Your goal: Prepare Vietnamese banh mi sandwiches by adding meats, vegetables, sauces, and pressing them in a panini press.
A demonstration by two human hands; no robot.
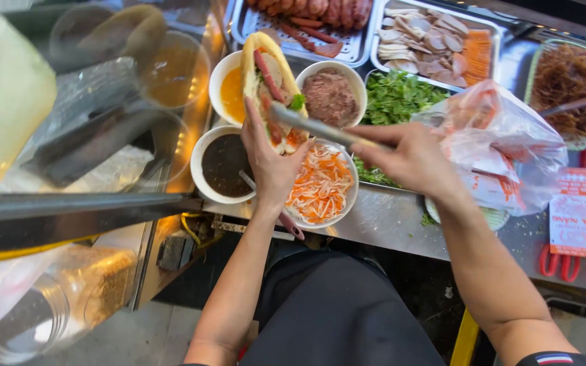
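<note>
Left hand (269,159) grip cradling split baguette (266,81), right hand (408,159) grip pinching metal tongs (313,127) over filling

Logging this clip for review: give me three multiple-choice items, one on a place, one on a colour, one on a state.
1. Where is the bowl of shredded carrot and radish?
A. right of the dark sauce bowl
B. on the tray of sliced meat
C. inside the plastic bag

2. What colour are the herbs?
A. red
B. green
C. white

3. What state is the sandwich in?
A. wrapped shut
C. split open and filled
B. lying flat on the counter

Answers:
1 A, the two bowls sit side by side.
2 B, the leaves are green.
3 C, the left hand holds it open while the right hand works metal tongs into it.
</note>
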